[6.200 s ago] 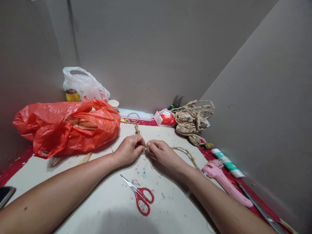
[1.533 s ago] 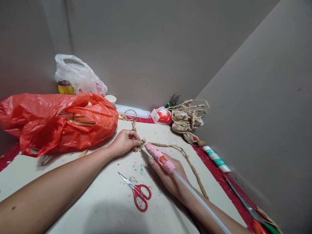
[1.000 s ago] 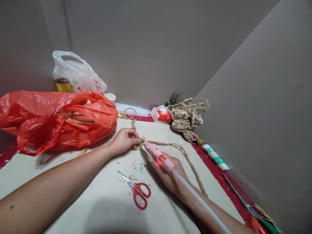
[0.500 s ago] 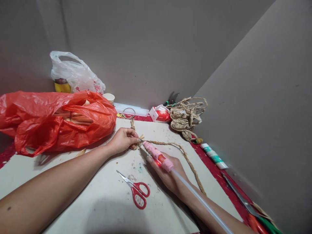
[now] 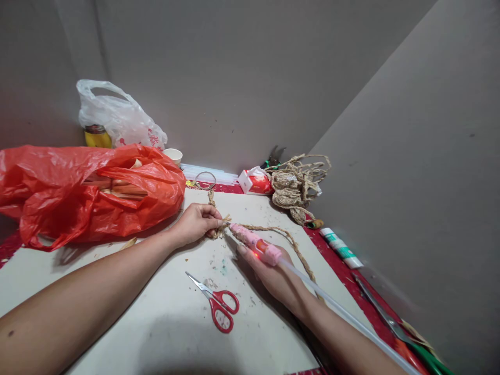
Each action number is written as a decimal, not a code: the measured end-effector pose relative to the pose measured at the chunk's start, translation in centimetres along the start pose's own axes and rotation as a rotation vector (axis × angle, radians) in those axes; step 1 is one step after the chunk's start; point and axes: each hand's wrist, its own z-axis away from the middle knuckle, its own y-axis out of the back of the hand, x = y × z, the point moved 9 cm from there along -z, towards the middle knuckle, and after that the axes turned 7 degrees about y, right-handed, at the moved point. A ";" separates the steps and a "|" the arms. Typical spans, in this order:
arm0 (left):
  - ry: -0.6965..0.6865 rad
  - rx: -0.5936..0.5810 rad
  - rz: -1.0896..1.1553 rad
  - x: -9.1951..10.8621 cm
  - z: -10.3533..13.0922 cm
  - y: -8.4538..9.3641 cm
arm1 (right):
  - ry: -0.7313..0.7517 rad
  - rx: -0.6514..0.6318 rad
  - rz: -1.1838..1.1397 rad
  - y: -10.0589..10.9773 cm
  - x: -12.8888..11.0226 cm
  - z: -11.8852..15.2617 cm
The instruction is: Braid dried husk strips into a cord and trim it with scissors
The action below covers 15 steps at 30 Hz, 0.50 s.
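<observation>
My left hand (image 5: 199, 223) pinches a small knotted piece of braided straw cord (image 5: 217, 232) at the middle of the white board. A pink glue gun (image 5: 253, 242) with a long clear glue stick (image 5: 336, 304) is held in my right hand (image 5: 273, 276); its tip is at the cord beside my left fingertips. A red light glows on the gun. The braided rope (image 5: 299, 250) curves away to the right, partly behind my right arm. Red-handled scissors (image 5: 214, 302) lie nearer to me on the board.
A red plastic bag (image 5: 97, 198) bulges at the left, a white bag (image 5: 117, 120) behind it. Along the back are a paper cup (image 5: 173, 155), glue sticks (image 5: 207, 174), a tissue pack (image 5: 255, 180) and rope coils (image 5: 291, 187). Large shears (image 5: 385, 315) lie at the right edge.
The rear end of the glue gun and its stick have swung slightly to the right with my right hand. My left hand stays almost in place at the cord.
</observation>
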 end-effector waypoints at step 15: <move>-0.063 -0.071 -0.192 0.0 0.0 -0.7 | -0.199 -0.102 -0.214 0.1 0.2 -0.3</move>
